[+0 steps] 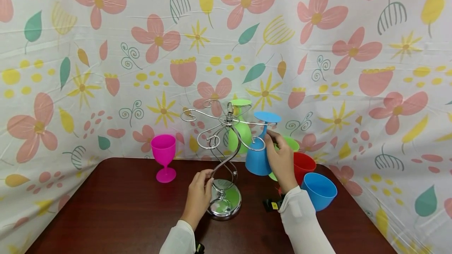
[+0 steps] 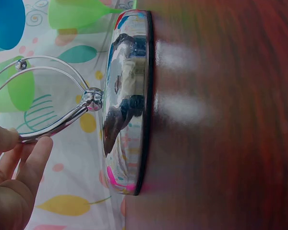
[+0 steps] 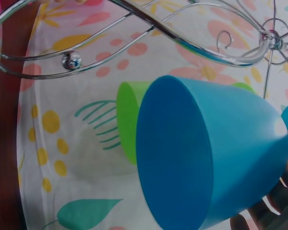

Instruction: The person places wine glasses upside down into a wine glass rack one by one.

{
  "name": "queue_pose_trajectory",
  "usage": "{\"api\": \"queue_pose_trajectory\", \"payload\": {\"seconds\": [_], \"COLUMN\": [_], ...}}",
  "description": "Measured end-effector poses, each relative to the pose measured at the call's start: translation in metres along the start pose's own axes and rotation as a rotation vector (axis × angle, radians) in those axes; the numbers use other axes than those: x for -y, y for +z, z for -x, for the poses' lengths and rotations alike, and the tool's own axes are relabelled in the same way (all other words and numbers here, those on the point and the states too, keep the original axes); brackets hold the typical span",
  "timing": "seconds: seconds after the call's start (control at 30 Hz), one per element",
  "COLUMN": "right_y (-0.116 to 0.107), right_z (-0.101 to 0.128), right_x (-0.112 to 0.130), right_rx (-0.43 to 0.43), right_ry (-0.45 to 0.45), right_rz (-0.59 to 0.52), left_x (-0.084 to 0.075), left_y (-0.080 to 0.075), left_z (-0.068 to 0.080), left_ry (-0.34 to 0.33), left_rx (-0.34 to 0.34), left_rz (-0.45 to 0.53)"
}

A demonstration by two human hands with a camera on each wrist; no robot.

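Note:
A chrome wire goblet rack (image 1: 229,120) with curled arms stands on a round mirrored base (image 1: 225,203). My left hand (image 1: 199,197) grips its curved stem low down, thumb and fingers round the rod (image 2: 55,127) in the left wrist view. Upside down in my right hand (image 1: 282,160) is a blue plastic goblet (image 1: 258,158), held near its stem at the right of the rack. The goblet's foot (image 1: 267,117) is right at one wire arm's end. A light green goblet (image 1: 240,134) hangs bowl-down from an arm behind.
A magenta goblet (image 1: 164,156) stands upright at the left of the dark wooden table (image 1: 116,207). On the right are a red goblet (image 1: 304,166), another blue goblet (image 1: 319,191) and a green one (image 1: 291,143), partly behind my right hand. A floral curtain (image 1: 226,30) backs the table.

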State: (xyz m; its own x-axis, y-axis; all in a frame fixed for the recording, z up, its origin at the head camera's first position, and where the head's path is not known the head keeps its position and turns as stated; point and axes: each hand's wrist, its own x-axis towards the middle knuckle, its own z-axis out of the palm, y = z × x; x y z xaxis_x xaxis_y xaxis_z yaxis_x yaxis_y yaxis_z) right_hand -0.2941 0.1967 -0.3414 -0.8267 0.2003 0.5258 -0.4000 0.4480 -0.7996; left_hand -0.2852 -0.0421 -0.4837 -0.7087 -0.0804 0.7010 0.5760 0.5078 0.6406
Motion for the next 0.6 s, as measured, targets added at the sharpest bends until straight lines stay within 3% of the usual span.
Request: {"api": "queue_pose_trajectory", "payload": {"seconds": [0.33,0.6], "right_y": [-0.008,-0.007], "right_z": [0.018,0.037], "right_x": [-0.024,-0.057], "right_rx": [0.052,0.083], "right_ry": [0.090,0.184], "right_rz": [-0.020,0.039], "left_x": [0.000,0.001], "left_y": [0.000,0.001], "left_z": [-0.002,0.000], "left_ry": [-0.017,-0.005], "left_rx": [0.007,-0.003], "left_rz": [0.005,0.002]}}
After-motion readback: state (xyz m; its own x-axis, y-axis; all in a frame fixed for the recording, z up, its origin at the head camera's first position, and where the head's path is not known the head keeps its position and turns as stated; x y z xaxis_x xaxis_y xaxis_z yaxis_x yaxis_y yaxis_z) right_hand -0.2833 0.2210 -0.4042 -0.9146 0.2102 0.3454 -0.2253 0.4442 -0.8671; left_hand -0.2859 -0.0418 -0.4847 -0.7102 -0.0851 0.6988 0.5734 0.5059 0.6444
